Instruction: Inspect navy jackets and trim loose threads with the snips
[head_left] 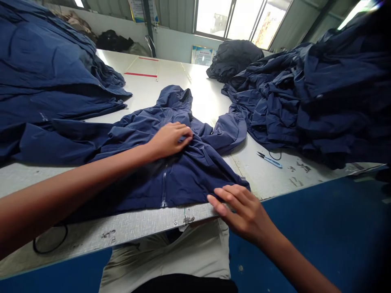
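Observation:
A navy blue hooded jacket lies front up on the table, its hood pointing away from me and its zipper running down to the hem. My left hand rests on the chest area, fingers curled in and closed on the jacket's fabric, with creases spreading from the fingertips. At the hem's right corner, my right hand touches the edge with its fingers stretched out and apart. One sleeve extends to the left; the other sleeve lies bent on the right.
Piles of navy garments stand at left and right, with a darker bundle farther back. Blue-handled thread snips lie right of the jacket. A black cord loop hangs near the front edge of the white table.

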The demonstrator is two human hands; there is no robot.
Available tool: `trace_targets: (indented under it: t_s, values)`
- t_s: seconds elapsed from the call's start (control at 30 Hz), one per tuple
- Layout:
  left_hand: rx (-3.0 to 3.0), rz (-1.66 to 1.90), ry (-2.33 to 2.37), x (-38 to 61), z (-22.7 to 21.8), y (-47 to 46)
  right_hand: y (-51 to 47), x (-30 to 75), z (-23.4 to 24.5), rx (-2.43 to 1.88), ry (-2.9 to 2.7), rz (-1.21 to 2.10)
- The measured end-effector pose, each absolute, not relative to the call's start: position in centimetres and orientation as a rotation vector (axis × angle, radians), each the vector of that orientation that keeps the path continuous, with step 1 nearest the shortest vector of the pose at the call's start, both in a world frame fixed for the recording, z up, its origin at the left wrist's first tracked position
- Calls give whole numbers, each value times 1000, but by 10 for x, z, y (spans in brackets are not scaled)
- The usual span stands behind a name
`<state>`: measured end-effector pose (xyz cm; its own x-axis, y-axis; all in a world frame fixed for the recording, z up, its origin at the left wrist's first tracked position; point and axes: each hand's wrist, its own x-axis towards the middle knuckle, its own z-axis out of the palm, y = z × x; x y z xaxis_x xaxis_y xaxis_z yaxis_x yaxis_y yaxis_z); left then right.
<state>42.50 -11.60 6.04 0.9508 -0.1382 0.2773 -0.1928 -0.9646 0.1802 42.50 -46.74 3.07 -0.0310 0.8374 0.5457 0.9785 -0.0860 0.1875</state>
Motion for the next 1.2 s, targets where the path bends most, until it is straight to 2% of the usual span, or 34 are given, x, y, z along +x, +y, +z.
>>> trace_targets:
  t_s: [0.1,0.27,0.37,0.47,0.63,0.7,0.9,1.07,1.2]
  values:
    - [2842,158,-456,437,58,-141,-441,425,26,-2045,-1968,-712]
    - [2923,-248,-278,462,50,-141,-426,430,20,-1925,-1894,-587]
    - [2920,-407,-282,468,54,-135,-432,415,23,-1866,-1873,-382]
    - [2847,-302,-369,463,59,-134,-436,403,34,-1827,-1882,-158]
    - [2561,415,-439,431,69,-124,-427,426,51,-2016,-1717,-171]
    - [2608,559,-406,410,74,-114,-424,445,46,-2208,-1734,-138]
    - [2984,215,-285,320,58,-79,-436,488,18,-2384,-1752,187]
    - [3032,-59,-126,261,28,-72,-444,505,25,-2364,-1722,340]
    - [2964,-175,-143,259,52,-80,-439,507,47,-2321,-1689,362]
